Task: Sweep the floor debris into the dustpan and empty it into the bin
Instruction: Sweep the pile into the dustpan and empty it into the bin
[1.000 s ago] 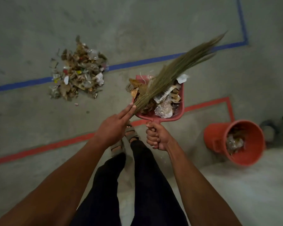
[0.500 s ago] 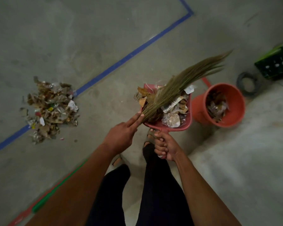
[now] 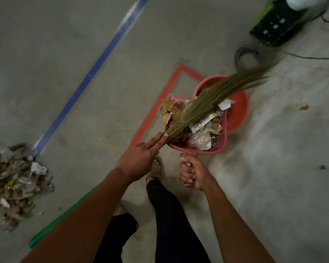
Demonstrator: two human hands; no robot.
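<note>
My right hand [image 3: 193,172] grips the handle of a red dustpan [image 3: 219,147] heaped with paper, plastic and cardboard debris [image 3: 201,124]. The pan is held in the air, its front over the near rim of the orange bin [image 3: 241,109]. My left hand [image 3: 139,160] holds the stick end of a grass broom [image 3: 207,103], with two fingers straight along it. The broom lies pressed across the debris and its tips reach past the bin. A second debris pile [image 3: 13,179] lies on the floor at the far left.
Blue tape [image 3: 91,74], red tape [image 3: 154,111] and green tape [image 3: 65,215] mark the concrete floor. A dark green crate [image 3: 279,25] and a coil of cable [image 3: 245,56] sit beyond the bin. My legs and sandalled foot [image 3: 157,168] are below the pan.
I have turned and stepped right: the bin has come from the side to directly under the pan's front. The floor pile has slid to the left edge. Both grips are unchanged.
</note>
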